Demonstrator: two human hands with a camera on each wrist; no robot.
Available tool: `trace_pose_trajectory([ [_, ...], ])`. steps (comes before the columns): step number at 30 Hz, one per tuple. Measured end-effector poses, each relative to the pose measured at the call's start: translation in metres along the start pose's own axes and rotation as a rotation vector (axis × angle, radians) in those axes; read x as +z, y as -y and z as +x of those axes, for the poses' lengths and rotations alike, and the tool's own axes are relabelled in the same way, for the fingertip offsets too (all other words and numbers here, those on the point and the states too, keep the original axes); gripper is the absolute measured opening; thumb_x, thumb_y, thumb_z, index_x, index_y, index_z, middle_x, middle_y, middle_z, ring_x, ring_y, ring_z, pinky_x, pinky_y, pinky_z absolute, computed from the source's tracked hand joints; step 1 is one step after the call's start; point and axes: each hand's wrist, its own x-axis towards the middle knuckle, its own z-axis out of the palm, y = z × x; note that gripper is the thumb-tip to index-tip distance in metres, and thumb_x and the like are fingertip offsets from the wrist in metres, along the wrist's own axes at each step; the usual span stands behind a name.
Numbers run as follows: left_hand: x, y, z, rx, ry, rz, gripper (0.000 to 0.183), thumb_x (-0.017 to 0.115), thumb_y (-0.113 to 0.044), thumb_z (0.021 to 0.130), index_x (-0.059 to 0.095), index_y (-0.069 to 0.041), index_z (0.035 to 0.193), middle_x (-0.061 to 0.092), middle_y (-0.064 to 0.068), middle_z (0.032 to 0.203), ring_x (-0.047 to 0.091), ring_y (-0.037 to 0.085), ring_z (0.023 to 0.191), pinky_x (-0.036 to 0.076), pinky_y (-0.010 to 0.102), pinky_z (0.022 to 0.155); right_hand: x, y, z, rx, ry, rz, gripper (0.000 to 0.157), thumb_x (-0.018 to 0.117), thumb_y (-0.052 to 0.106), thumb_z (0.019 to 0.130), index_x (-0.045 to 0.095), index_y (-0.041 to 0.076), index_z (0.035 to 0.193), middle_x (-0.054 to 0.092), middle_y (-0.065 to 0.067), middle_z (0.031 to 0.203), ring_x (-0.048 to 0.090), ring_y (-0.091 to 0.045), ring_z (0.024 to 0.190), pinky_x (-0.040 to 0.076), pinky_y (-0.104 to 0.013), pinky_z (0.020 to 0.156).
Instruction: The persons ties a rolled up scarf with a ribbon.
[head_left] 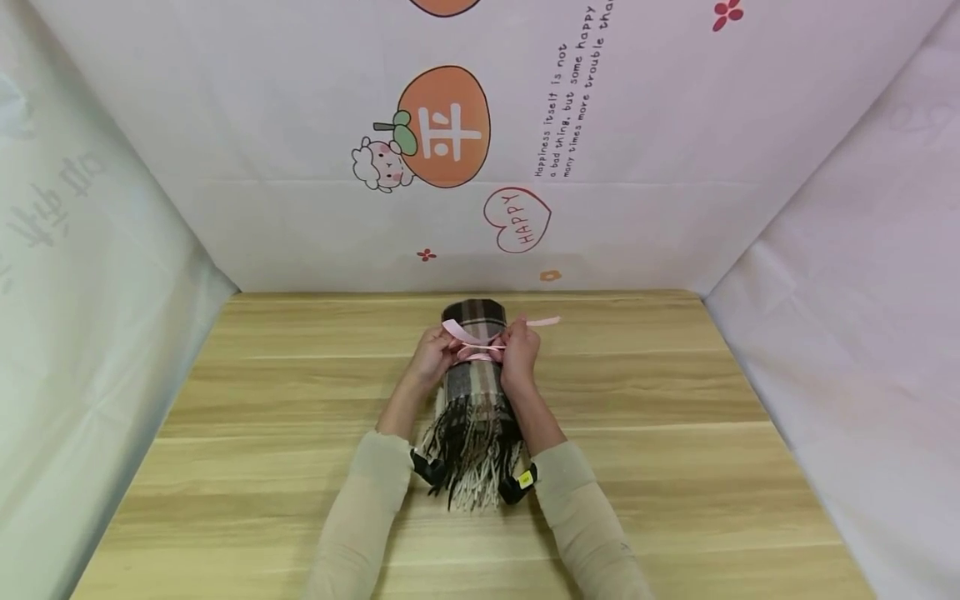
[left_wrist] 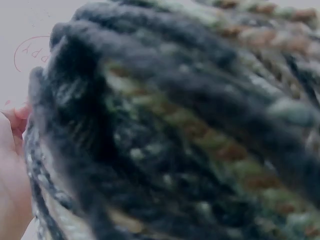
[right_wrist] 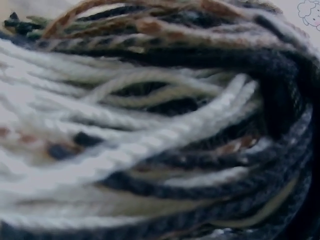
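Note:
A rolled plaid scarf (head_left: 474, 385) in black, grey, white and brown lies lengthwise on the table, its fringe (head_left: 476, 471) toward me. Around its upper part runs a pink ribbon (head_left: 461, 332), with loops at the middle and one loose end out to the right. My left hand (head_left: 431, 357) pinches the ribbon at the roll's left side. On the right side my right hand (head_left: 520, 354) pinches it too, fingers curled. Fringe strands (left_wrist: 175, 125) fill most of the left wrist view, with a bit of the hand at its left edge. In the right wrist view, strands (right_wrist: 150, 140) hide the hand.
The wood-grain table (head_left: 660, 433) extends to both sides of the scarf. A white printed sheet (head_left: 300, 167) rises behind its far edge, and white sheets hang left and right. Black wrist straps (head_left: 517, 485) touch or overlap the fringe.

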Motion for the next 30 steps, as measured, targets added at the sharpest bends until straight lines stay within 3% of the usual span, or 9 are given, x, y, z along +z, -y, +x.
trace_pose_trajectory([
  [4,0.001,0.002,0.0,0.002,0.001,0.003,0.041,0.033,0.0,0.104,0.05,-0.012,0.069,0.044,-0.005,0.064,0.051,0.006,0.062,0.05,0.019,0.064,-0.001,0.0,-0.001,0.007,-0.03,-0.038,0.057,0.034,0.026,0.11,0.033,0.013,0.054,0.03,0.006,0.048,0.036,-0.004,0.036,0.026,-0.018,0.034],
  [8,0.001,0.002,-0.003,0.03,-0.031,-0.026,0.039,0.033,0.003,0.103,0.043,-0.011,0.068,0.039,-0.003,0.064,0.049,0.008,0.064,0.051,0.022,0.066,-0.001,0.002,-0.002,0.001,-0.028,-0.153,0.054,0.035,0.025,0.109,0.037,0.01,0.057,0.036,0.004,0.047,0.04,-0.006,0.035,0.034,-0.02,0.035],
  [14,0.001,-0.003,-0.009,0.042,-0.039,-0.013,0.036,0.033,-0.008,0.108,0.045,-0.01,0.074,0.039,-0.002,0.072,0.05,0.008,0.075,0.055,0.023,0.076,-0.001,0.012,-0.004,-0.063,0.019,-0.304,0.055,0.035,0.025,0.109,0.037,0.011,0.056,0.039,0.004,0.049,0.044,-0.008,0.041,0.039,-0.023,0.044],
  [19,0.0,-0.007,-0.016,0.069,-0.071,0.056,0.039,0.027,-0.015,0.11,0.036,-0.007,0.073,0.049,-0.002,0.076,0.051,0.009,0.078,0.049,0.021,0.076,-0.01,0.014,-0.003,-0.11,0.03,-0.441,0.054,0.038,0.026,0.109,0.041,0.007,0.059,0.056,-0.002,0.057,0.057,-0.01,0.054,0.043,-0.024,0.053],
  [21,-0.002,-0.007,-0.018,0.085,-0.105,0.084,0.042,0.027,-0.019,0.11,0.036,-0.006,0.071,0.054,-0.003,0.077,0.053,0.009,0.079,0.047,0.021,0.074,-0.015,0.016,-0.002,-0.077,0.066,-0.379,0.052,0.037,0.026,0.109,0.047,0.003,0.064,0.065,-0.005,0.067,0.064,-0.011,0.064,0.048,-0.023,0.059],
  [24,-0.007,-0.006,-0.021,0.084,-0.172,0.071,0.046,0.027,-0.023,0.108,0.042,-0.004,0.069,0.06,-0.002,0.079,0.058,0.011,0.08,0.046,0.022,0.072,-0.026,0.019,0.001,0.019,0.134,-0.118,0.05,0.033,0.027,0.11,0.05,0.002,0.071,0.07,-0.005,0.075,0.067,-0.015,0.077,0.052,-0.024,0.071],
  [27,-0.013,-0.005,-0.024,0.052,-0.229,-0.004,0.047,0.028,-0.028,0.107,0.056,-0.006,0.077,0.068,-0.001,0.082,0.064,0.01,0.081,0.051,0.022,0.075,-0.039,0.02,0.004,0.141,0.171,0.172,0.048,0.027,0.031,0.109,0.05,0.003,0.079,0.074,-0.01,0.084,0.071,-0.023,0.09,0.056,-0.03,0.083],
  [30,-0.018,-0.005,-0.027,0.014,-0.27,-0.125,0.044,0.026,-0.028,0.108,0.061,-0.008,0.091,0.073,0.0,0.085,0.068,0.011,0.082,0.055,0.023,0.079,-0.054,0.022,0.005,0.259,0.144,0.353,0.044,0.024,0.033,0.107,0.049,0.005,0.084,0.074,-0.013,0.09,0.071,-0.027,0.098,0.058,-0.035,0.086],
])
